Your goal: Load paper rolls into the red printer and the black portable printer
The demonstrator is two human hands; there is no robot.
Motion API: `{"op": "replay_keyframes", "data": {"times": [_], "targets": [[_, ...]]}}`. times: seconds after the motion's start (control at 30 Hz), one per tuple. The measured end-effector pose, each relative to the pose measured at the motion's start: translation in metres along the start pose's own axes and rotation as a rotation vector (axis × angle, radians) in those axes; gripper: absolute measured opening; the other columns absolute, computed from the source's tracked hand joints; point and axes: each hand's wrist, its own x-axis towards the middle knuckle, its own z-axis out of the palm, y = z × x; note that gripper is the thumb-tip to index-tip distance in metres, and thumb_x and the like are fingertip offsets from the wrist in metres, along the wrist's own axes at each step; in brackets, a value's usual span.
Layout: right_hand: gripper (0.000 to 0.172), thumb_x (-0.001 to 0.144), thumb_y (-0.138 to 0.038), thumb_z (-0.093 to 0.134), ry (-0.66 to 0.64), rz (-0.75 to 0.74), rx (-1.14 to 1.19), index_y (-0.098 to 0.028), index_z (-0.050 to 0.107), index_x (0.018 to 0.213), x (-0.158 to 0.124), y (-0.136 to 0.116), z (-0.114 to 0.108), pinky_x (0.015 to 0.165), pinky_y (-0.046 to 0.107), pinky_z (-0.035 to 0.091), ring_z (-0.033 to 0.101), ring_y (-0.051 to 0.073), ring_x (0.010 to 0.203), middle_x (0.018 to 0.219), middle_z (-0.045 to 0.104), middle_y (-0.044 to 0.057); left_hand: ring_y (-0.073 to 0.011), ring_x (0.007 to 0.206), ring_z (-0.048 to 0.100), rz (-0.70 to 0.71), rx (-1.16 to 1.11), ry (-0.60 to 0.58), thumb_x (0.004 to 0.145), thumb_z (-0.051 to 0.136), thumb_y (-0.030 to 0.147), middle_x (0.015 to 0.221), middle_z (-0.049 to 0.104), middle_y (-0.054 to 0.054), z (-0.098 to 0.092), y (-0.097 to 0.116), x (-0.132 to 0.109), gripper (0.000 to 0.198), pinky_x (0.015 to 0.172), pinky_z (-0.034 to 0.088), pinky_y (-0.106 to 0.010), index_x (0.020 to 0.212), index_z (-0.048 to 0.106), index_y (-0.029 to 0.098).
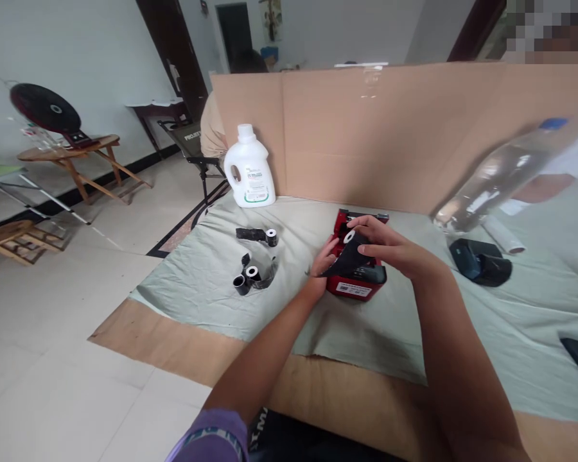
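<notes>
A red and black boxy device point(350, 287) with its lid raised stands on the pale green cloth. Over it my right hand point(383, 244) holds a black roll point(351, 247) with a white core between thumb and fingers, and a strip of black film hangs from the roll toward the left. My left hand point(324, 260) rests at the device's left side, its fingers apart, close to the loose end of the film. Further left on the cloth lie a black roll with a pulled-out strip point(270, 237) and two more small rolls point(252, 273) side by side.
A white jug point(251, 170) stands at the cloth's back left, before a cardboard partition point(356, 138). At the right are a large clear bottle point(496, 176), a black device point(479, 262) and a white roll point(505, 235). Another person's arm point(544, 187) shows behind the bottle.
</notes>
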Motion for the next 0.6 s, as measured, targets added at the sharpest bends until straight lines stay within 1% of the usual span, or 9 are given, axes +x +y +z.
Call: {"op": "replay_keyframes", "data": {"times": [0.03, 0.1, 0.2, 0.3, 0.37, 0.43, 0.53, 0.6], "targets": [[0.043, 0.081, -0.033, 0.069, -0.003, 0.009, -0.079, -0.03, 0.059, 0.122, -0.002, 0.004, -0.012, 0.082, 0.036, 0.055, 0.065, 0.025, 0.101, 0.115, 0.067, 0.004, -0.0312, 0.153, 0.033, -0.005, -0.015, -0.007, 0.096, 0.049, 0.043, 0.163, 0.042, -0.003, 0.0, 0.002, 0.0, 0.047, 0.129, 0.022, -0.045, 0.138, 0.062, 0.024], [0.037, 0.08, -0.029, 0.067, -0.004, 0.038, -0.259, -0.027, 0.063, 0.116, -0.002, 0.013, -0.027, 0.089, 0.04, 0.055, 0.064, 0.028, 0.108, 0.115, 0.069, 0.006, -0.0289, 0.155, 0.029, -0.003, -0.057, -0.009, 0.094, 0.05, 0.041, 0.164, 0.039, -0.001, -0.001, 0.007, -0.001, 0.05, 0.13, 0.018, -0.044, 0.139, 0.062, 0.023], [0.035, 0.079, -0.017, 0.06, 0.012, 0.105, -0.529, -0.024, 0.068, 0.113, 0.007, 0.027, -0.034, 0.095, 0.041, 0.053, 0.065, 0.028, 0.109, 0.118, 0.072, 0.007, -0.0263, 0.156, 0.028, 0.007, -0.094, -0.002, 0.093, 0.05, 0.04, 0.164, 0.04, 0.0, 0.0, 0.014, -0.005, 0.05, 0.13, 0.017, -0.044, 0.14, 0.062, 0.025], [0.039, 0.08, -0.008, 0.056, -0.004, 0.149, -0.697, -0.02, 0.071, 0.114, 0.017, 0.038, -0.026, 0.095, 0.038, 0.051, 0.066, 0.028, 0.109, 0.121, 0.073, 0.009, -0.0258, 0.155, 0.029, -0.003, -0.09, 0.004, 0.094, 0.051, 0.041, 0.163, 0.04, 0.0, 0.001, 0.017, -0.007, 0.049, 0.13, 0.018, -0.044, 0.139, 0.063, 0.026], [0.041, 0.082, -0.005, 0.054, -0.015, 0.14, -0.74, -0.019, 0.07, 0.116, 0.022, 0.042, -0.017, 0.095, 0.036, 0.05, 0.066, 0.028, 0.111, 0.125, 0.072, 0.01, -0.0253, 0.155, 0.029, -0.01, -0.084, 0.008, 0.094, 0.05, 0.041, 0.163, 0.041, 0.0, 0.001, 0.017, -0.008, 0.049, 0.13, 0.02, -0.044, 0.139, 0.063, 0.027], [0.041, 0.083, -0.004, 0.053, 0.001, 0.147, -0.778, -0.018, 0.07, 0.118, 0.027, 0.047, -0.006, 0.095, 0.035, 0.049, 0.066, 0.028, 0.113, 0.127, 0.071, 0.011, -0.0248, 0.155, 0.029, -0.017, -0.073, 0.008, 0.093, 0.049, 0.042, 0.163, 0.041, 0.001, 0.001, 0.016, -0.007, 0.05, 0.13, 0.02, -0.043, 0.14, 0.063, 0.027], [0.042, 0.082, -0.003, 0.052, 0.04, 0.228, -0.835, -0.016, 0.069, 0.118, 0.035, 0.053, 0.006, 0.092, 0.035, 0.049, 0.066, 0.03, 0.112, 0.124, 0.072, 0.012, -0.0255, 0.155, 0.029, -0.023, -0.059, 0.007, 0.093, 0.049, 0.046, 0.161, 0.044, -0.001, 0.001, 0.016, -0.006, 0.052, 0.13, 0.02, -0.043, 0.139, 0.062, 0.026], [0.041, 0.082, -0.003, 0.053, 0.046, 0.269, -0.851, -0.015, 0.069, 0.117, 0.04, 0.055, 0.009, 0.091, 0.034, 0.049, 0.066, 0.03, 0.112, 0.124, 0.072, 0.013, -0.0268, 0.155, 0.03, -0.023, -0.06, 0.004, 0.093, 0.049, 0.048, 0.16, 0.046, -0.003, 0.002, 0.018, -0.006, 0.053, 0.129, 0.021, -0.045, 0.139, 0.062, 0.025]]}}
